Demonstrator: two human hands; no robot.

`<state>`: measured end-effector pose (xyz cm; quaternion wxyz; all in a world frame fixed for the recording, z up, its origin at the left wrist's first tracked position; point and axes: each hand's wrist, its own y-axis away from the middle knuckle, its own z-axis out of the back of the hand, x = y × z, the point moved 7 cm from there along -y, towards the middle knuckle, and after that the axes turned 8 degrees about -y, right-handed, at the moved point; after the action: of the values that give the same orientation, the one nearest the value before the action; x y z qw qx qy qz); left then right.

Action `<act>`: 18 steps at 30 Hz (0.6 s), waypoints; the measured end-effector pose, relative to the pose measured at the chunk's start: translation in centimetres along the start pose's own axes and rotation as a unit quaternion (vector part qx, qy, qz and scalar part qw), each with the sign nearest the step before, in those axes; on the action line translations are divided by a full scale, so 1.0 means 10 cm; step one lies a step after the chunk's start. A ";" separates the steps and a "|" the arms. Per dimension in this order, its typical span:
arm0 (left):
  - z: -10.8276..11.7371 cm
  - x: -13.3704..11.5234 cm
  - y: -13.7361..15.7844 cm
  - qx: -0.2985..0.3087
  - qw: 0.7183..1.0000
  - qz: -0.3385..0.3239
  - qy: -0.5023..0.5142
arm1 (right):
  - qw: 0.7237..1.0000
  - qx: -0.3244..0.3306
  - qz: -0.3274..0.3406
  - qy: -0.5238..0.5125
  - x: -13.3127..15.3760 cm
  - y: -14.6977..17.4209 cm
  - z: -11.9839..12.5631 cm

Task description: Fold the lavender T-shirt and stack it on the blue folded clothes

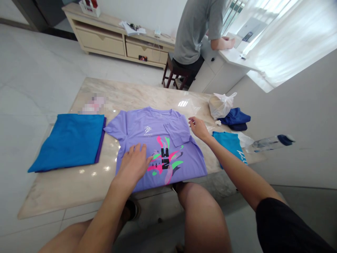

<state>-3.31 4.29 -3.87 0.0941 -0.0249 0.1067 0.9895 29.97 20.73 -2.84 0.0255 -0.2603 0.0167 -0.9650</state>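
Note:
A purple T-shirt (pixel 139 123) with a colourful print lies on the marble table, its right sleeve turned inward over the chest and its left sleeve spread out. My left hand (pixel 135 161) rests on the shirt's lower left part, fingers spread and flat. Just beyond the shirt's right edge is my right hand (pixel 198 127), fingers slightly curled and apart with nothing seen in them. To the left lies a folded blue cloth (pixel 73 140) on top of a dark purple one (pixel 100 146). A light blue garment (pixel 228 142) with white lettering sits under my right forearm.
The marble table (pixel 65 189) also carries a white plastic bag (pixel 220 105), dark blue fabric (pixel 235 117) and a clear bottle (pixel 271 143) at its right end. Behind, a person in grey (pixel 196 31) sits on a stool (pixel 175 70) near a low cabinet (pixel 100 40).

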 end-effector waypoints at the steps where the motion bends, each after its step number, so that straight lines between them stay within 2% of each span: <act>1: -0.05 0.00 0.00 0.007 1.000 -0.001 -0.001 | 1.000 0.002 -0.003 0.009 -0.07 -0.05 0.00; 4: -0.19 0.01 0.00 0.040 0.999 0.006 -0.005 | 1.000 0.013 0.018 0.014 -0.10 -0.10 -0.11; 8: -0.25 0.02 -0.01 0.062 0.998 -0.003 -0.004 | 0.992 0.060 0.103 -0.029 0.19 0.07 -0.45; 10: -0.22 0.06 -0.04 0.067 0.998 -0.013 0.001 | 0.989 0.067 0.123 -0.050 0.28 0.20 -0.57; 12: -0.17 0.17 -0.09 0.064 0.998 0.000 0.010 | 0.994 0.018 0.086 -0.063 0.18 0.30 -0.50; 15: -0.04 0.46 -0.20 0.012 0.998 0.056 0.028 | 0.994 -0.094 -0.036 -0.036 -0.30 0.50 -0.22; 18: 0.09 0.82 -0.31 -0.073 0.989 0.117 0.059 | 0.983 -0.117 -0.135 0.043 -0.84 0.74 -0.07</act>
<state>-10.77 8.96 -4.22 -0.0310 -0.0775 0.0414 0.9956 37.17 13.82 -7.97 -0.1364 -0.2199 0.0955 -0.9612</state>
